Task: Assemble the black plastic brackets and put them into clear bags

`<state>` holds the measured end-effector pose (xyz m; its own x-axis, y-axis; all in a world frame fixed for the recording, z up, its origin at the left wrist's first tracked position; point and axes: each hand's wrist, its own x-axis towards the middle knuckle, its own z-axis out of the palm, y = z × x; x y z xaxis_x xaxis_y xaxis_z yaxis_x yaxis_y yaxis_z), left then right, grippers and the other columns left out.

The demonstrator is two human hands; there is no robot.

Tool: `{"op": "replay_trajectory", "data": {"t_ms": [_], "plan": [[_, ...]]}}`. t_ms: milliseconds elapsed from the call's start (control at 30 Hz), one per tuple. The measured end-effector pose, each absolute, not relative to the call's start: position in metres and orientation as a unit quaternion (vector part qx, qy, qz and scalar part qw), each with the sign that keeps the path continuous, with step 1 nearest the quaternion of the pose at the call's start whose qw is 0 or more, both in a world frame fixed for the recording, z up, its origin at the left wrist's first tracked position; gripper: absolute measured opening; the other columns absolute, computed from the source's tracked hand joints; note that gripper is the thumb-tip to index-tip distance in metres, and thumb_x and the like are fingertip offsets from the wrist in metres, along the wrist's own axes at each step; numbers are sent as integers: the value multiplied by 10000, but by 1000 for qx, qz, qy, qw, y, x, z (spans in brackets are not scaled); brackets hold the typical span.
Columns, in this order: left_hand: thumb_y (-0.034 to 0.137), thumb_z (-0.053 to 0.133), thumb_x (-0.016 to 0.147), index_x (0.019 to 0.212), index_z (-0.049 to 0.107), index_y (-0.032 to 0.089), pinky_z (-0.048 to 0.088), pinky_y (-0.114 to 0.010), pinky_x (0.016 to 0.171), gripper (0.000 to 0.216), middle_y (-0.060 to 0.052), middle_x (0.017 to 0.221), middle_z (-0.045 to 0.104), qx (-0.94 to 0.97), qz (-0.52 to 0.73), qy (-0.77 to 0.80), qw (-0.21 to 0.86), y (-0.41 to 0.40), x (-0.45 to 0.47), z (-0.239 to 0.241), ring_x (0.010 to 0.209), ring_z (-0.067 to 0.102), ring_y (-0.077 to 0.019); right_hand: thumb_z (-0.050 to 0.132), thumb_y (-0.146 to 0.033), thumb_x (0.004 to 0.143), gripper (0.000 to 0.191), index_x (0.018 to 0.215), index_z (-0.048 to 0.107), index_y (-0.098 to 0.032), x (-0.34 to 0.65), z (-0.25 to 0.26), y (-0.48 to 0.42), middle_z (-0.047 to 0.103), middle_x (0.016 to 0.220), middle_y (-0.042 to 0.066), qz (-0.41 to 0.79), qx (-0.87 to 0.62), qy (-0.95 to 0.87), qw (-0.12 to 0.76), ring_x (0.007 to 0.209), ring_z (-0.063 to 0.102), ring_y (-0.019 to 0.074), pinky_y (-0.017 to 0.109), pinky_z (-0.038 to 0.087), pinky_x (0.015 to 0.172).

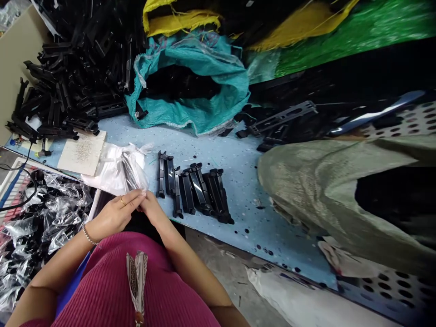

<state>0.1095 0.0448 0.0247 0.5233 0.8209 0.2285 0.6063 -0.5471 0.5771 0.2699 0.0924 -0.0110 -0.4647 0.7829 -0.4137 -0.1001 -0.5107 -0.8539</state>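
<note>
My left hand (114,215) and my right hand (152,210) meet at the near edge of the blue table (238,181). Both are closed on a clear plastic bag (131,175) with a black plastic part inside it. The left hand wears a ring and a bracelet. Just right of my hands, a row of several black plastic parts (194,188) lies side by side on the table. A pile of clear bags (109,165) lies behind the one I hold.
A big heap of black parts (71,77) fills the far left. A teal sack (194,81) of parts stands at the back. A grey-green sack (334,195) is on the right. Bagged parts (44,218) fill a bin at my left.
</note>
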Motion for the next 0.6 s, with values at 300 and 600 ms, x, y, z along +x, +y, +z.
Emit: {"op": "replay_trajectory", "data": {"t_ms": [300,600], "plan": [[230,550,975,1338,580,234,549,-305,997,364,-93,1217,670,764,202,508,343,-8,63,97,1134,659,-185,666,-463,888,488,1309,613,-222,304,28,72,681,1045,54,782,-244,-555,142,873,627,178,317,512,807],[96,567,854,986,715,88,509,-402,912,199,-192,1095,722,396,-225,850,266,-71,-121,-23,1084,666,-326,627,-451,898,359,1157,680,-207,294,6,80,704,941,50,733,-373,-542,170,808,640,168,345,533,818]]}}
